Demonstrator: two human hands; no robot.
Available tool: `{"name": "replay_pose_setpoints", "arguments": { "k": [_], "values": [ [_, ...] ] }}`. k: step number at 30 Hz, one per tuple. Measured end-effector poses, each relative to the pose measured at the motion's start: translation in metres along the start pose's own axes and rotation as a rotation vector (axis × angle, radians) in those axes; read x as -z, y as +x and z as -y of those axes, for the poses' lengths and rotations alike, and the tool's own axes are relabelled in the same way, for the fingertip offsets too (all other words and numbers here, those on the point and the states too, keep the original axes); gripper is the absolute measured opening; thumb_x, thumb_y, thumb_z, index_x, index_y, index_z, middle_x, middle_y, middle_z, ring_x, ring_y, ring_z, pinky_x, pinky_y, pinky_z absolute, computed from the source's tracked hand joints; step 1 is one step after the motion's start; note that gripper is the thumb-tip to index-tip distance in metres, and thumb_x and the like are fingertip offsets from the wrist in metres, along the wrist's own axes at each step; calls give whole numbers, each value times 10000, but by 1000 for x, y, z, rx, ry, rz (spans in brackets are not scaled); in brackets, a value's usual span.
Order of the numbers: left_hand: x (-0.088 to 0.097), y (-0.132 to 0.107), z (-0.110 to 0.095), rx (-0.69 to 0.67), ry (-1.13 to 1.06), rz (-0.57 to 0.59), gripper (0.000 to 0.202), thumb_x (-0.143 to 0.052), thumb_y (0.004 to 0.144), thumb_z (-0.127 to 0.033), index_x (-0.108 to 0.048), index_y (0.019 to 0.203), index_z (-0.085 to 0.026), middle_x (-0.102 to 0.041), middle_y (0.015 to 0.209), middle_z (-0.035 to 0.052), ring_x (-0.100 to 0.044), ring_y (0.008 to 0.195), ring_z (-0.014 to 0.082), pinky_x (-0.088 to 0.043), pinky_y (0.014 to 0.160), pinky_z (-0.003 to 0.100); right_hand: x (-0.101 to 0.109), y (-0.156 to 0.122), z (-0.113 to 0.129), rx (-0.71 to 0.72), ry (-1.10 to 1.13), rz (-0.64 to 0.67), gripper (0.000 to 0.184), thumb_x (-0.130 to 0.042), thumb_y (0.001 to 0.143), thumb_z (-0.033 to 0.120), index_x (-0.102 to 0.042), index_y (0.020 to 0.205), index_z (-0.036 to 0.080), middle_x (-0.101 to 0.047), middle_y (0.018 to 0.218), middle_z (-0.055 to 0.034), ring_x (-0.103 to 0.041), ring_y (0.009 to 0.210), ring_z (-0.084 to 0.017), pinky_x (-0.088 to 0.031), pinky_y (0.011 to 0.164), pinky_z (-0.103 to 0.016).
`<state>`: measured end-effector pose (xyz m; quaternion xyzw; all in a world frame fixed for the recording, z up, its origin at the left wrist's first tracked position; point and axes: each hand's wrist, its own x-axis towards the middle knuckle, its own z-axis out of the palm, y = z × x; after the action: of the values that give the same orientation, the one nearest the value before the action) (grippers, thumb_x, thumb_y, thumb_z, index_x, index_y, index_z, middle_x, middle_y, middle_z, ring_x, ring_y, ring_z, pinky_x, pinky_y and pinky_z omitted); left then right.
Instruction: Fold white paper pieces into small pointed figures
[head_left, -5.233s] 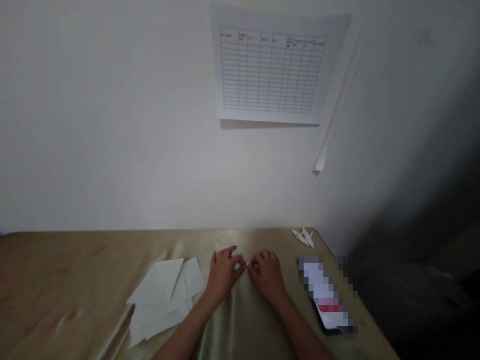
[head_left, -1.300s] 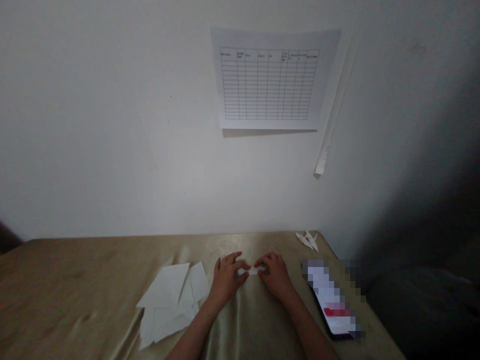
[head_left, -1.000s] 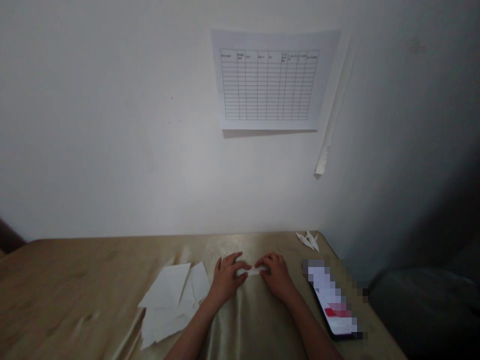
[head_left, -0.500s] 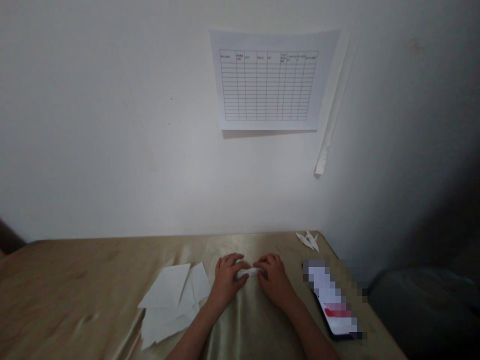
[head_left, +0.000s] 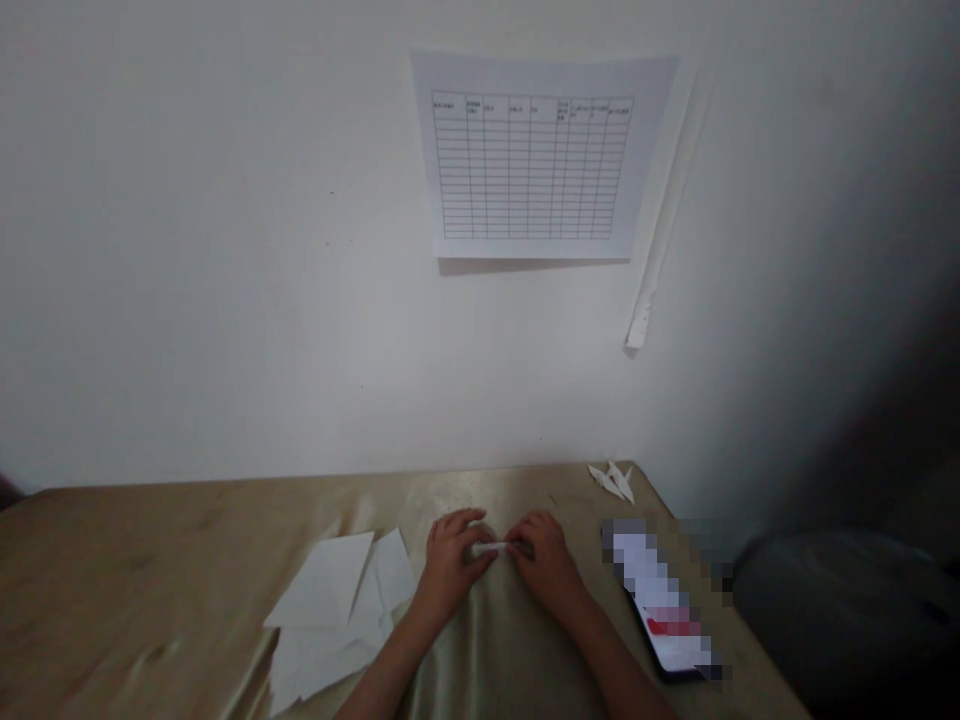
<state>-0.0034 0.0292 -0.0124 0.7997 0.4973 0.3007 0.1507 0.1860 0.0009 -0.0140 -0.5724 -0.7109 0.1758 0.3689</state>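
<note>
Between my two hands is a small, narrow strip of white paper, pinched at both ends just above the cloth-covered table. My left hand grips its left end between thumb and fingers. On the other end, the thumb and fingertips of my right hand are closed. The fingers hide most of the strip, so its folds cannot be made out. Left of my left hand lies a loose pile of white paper sheets, overlapping one another.
A phone with a lit, partly blurred screen lies right of my right arm. Small folded white paper pieces rest at the table's back right corner. A printed table sheet hangs on the wall. The tablecloth is wrinkled at left.
The white paper between my fingers looks thinner and flatter than before. My hands have hardly shifted; the whole view has moved slightly.
</note>
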Motion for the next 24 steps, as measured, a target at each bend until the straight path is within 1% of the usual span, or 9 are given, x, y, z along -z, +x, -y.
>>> {"name": "replay_pose_setpoints", "arguments": {
  "k": [3, 5, 7, 10, 13, 17, 20, 24],
  "values": [
    [0, 1, 2, 62, 8, -120, 311, -801, 742, -310, -766, 1051, -329, -654, 1331, 45, -558, 1254, 284, -416, 1092, 493, 0, 1, -1, -1, 32, -63, 117, -595, 882, 199, -710, 892, 213, -689, 945, -54, -574, 993, -222, -402, 966, -361],
    [-1, 1, 3, 124, 20, -195, 387, -814, 726, -334, -751, 1108, -327, -650, 1324, 52, -555, 1253, 286, -416, 1099, 498, 2, 3, -2, -8, 57, -115, 134, -573, 893, 216, -706, 910, 213, -699, 969, -57, -579, 996, -227, -404, 970, -373],
    [-1, 1, 3, 156, 21, -208, 324, -812, 730, -368, -773, 1049, -327, -656, 1302, 46, -559, 1244, 286, -421, 1096, 498, 3, 4, -3, -26, 85, -152, 141, -567, 888, 217, -703, 922, 215, -711, 976, -56, -587, 998, -230, -406, 978, -382],
    [-2, 1, 0, 149, 14, -173, 205, -812, 735, -397, -804, 932, -340, -661, 1294, 37, -560, 1244, 296, -423, 1089, 507, 4, 3, -2, -66, 108, -176, 136, -581, 862, 205, -704, 915, 224, -714, 989, -57, -592, 1016, -233, -415, 982, -380],
    [-3, 0, -5, 127, -3, -164, 169, -804, 754, -374, -811, 920, -347, -660, 1306, 37, -559, 1251, 298, -408, 1100, 515, 3, 1, 1, -93, 122, -171, 124, -605, 839, 198, -703, 908, 228, -704, 992, -58, -596, 1021, -229, -428, 976, -366],
    [-4, 0, -9, 126, -26, -154, 82, -791, 771, -311, -812, 843, -344, -668, 1305, 15, -552, 1261, 289, -390, 1112, 524, -2, -1, 4, -96, 150, -151, 110, -629, 824, 198, -705, 898, 223, -698, 981, -61, -607, 1015, -229, -435, 981, -364],
    [-5, 0, -10, 131, -40, -179, 61, -781, 772, -298, -807, 818, -329, -680, 1284, 12, -561, 1245, 281, -398, 1111, 519, -5, -1, 4, -99, 183, -160, 133, -635, 820, 210, -712, 928, 217, -699, 984, -66, -626, 988, -227, -456, 966, -362],
    [-5, 0, -11, 116, -76, -219, 63, -757, 781, -323, -804, 823, -314, -697, 1253, 19, -584, 1208, 276, -427, 1089, 512, -8, 0, 0, -100, 236, -181, 194, -636, 823, 243, -723, 993, 213, -703, 992, -66, -655, 960, -219, -488, 947, -359]
  ]
}}
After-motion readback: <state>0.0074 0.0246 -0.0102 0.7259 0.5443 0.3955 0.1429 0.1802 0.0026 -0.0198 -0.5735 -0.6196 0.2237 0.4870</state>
